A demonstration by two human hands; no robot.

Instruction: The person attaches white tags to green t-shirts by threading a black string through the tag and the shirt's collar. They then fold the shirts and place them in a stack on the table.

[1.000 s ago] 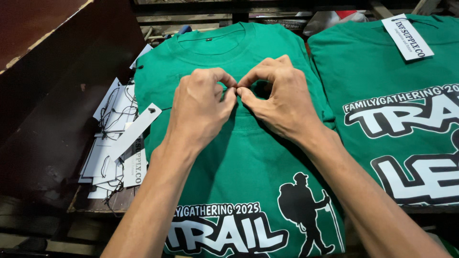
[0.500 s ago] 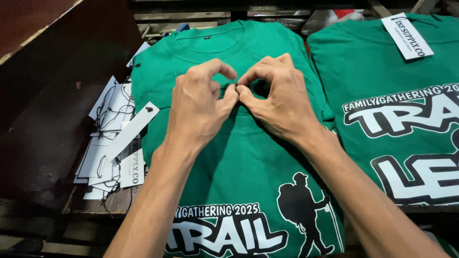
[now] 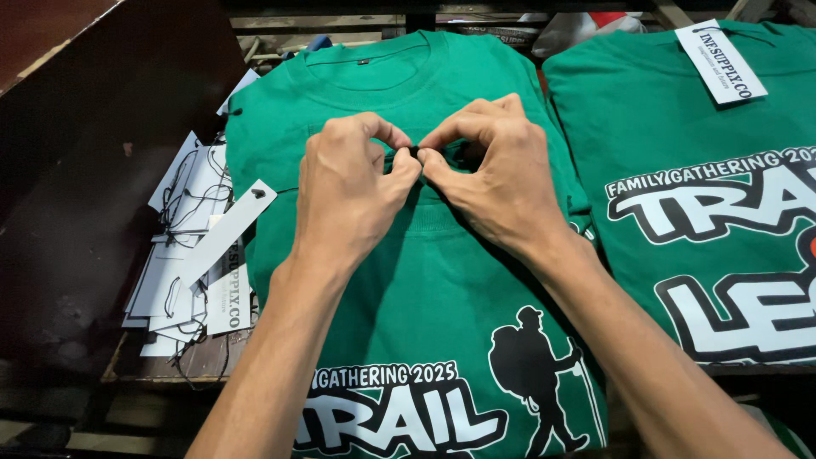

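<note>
A green t-shirt [image 3: 442,297] with a white and black print of a hiker lies flat in front of me, collar away from me. My left hand [image 3: 353,191] and my right hand [image 3: 501,178] meet at the middle of its chest, fingertips pinched together on a small dark thing, likely a thin cord, and a bit of the fabric. A white paper tag [image 3: 225,231] lies at the shirt's left edge, a thin black string running from it toward my hands.
A second green printed t-shirt [image 3: 705,195] lies to the right with a white tag [image 3: 721,61] near its collar. A pile of white tags with black strings [image 3: 183,263] sits at the left on the wooden surface [image 3: 200,361]. A dark wall rises at far left.
My hands stay pinched together at the shirt's chest, with only small shifts of the fingers. The white tag at the left has shifted slightly.
</note>
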